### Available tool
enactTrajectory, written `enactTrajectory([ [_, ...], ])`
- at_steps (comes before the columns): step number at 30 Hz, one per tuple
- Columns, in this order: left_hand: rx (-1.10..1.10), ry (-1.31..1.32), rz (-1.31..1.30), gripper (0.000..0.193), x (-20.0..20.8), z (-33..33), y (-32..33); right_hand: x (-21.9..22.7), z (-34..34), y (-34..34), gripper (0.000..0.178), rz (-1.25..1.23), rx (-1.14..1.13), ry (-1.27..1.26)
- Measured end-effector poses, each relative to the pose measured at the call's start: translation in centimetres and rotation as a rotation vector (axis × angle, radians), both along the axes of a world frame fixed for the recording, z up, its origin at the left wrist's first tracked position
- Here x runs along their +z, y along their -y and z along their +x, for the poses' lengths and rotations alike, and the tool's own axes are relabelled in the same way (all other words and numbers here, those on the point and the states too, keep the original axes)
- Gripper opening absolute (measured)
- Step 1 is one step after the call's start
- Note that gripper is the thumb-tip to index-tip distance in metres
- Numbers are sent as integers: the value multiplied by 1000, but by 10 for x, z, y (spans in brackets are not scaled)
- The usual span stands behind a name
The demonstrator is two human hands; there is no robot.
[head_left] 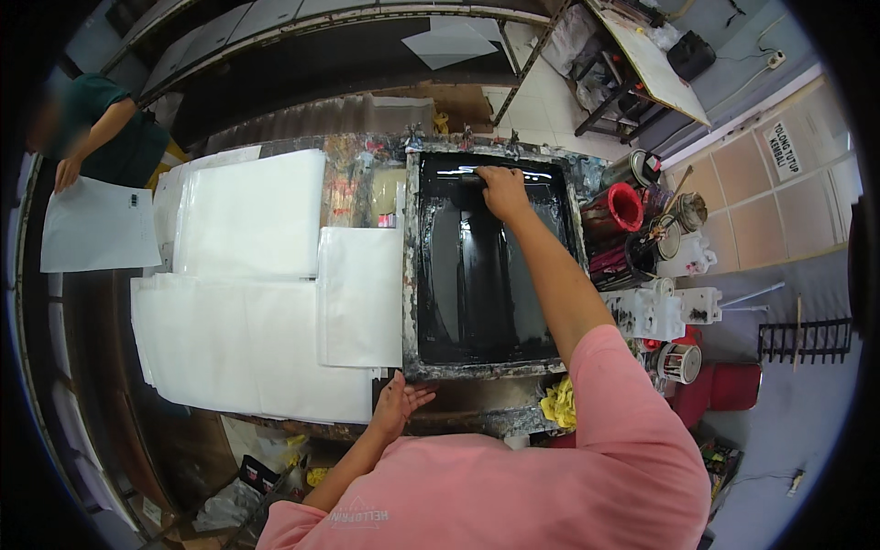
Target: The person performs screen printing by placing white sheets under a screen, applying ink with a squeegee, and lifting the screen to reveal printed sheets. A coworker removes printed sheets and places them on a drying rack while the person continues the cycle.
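Note:
A screen-printing frame (pixel 412 275) lies on the table in front of me, its inside coated with glossy black ink (pixel 486 284). My right hand (pixel 504 192) reaches over it to the far end, with fingers curled around a dark, ink-covered squeegee (pixel 458 171) that is largely hidden. Below the frame's near left corner is my left hand (pixel 394 408), fingers spread and holding nothing; whether it touches the frame I cannot tell. Stacks of white sheets, including a large near stack (pixel 247 344) and a smaller pile (pixel 360 298), lie left of the frame.
Ink-stained cans and a red-rimmed tub (pixel 626 207) crowd the table's right side. A yellow crumpled cloth (pixel 558 403) sits by the near right corner. At far left, another person (pixel 110 128) holds a white sheet (pixel 92 225). Racks (pixel 321 73) stand behind the table.

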State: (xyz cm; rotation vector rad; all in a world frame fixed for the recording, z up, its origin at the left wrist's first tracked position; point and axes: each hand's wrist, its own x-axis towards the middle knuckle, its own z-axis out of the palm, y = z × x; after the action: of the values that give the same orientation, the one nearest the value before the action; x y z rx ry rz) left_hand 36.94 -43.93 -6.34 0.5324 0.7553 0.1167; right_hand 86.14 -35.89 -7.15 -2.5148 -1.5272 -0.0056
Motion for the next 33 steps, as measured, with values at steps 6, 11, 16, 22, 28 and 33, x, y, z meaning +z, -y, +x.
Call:
enactTrajectory([
  [6,65,35,30,72,3,1,12,6,-50,35,44,-62,-15,13],
  [11,135,31,44,77,14,7,17,25,-140,133,38,-3,75,-57],
  [16,112,-16,41,85,19,14,15,87,-232,216,48,-223,124,-130],
  [22,117,-110,-88,107,-6,23,7,56,-240,224,42,-128,60,-165],
  [28,124,-202,-177,109,-21,24,4,37,-256,235,40,-165,88,-97],
  [33,27,-153,-181,105,-29,18,1,-1,-208,175,38,12,20,48],
])
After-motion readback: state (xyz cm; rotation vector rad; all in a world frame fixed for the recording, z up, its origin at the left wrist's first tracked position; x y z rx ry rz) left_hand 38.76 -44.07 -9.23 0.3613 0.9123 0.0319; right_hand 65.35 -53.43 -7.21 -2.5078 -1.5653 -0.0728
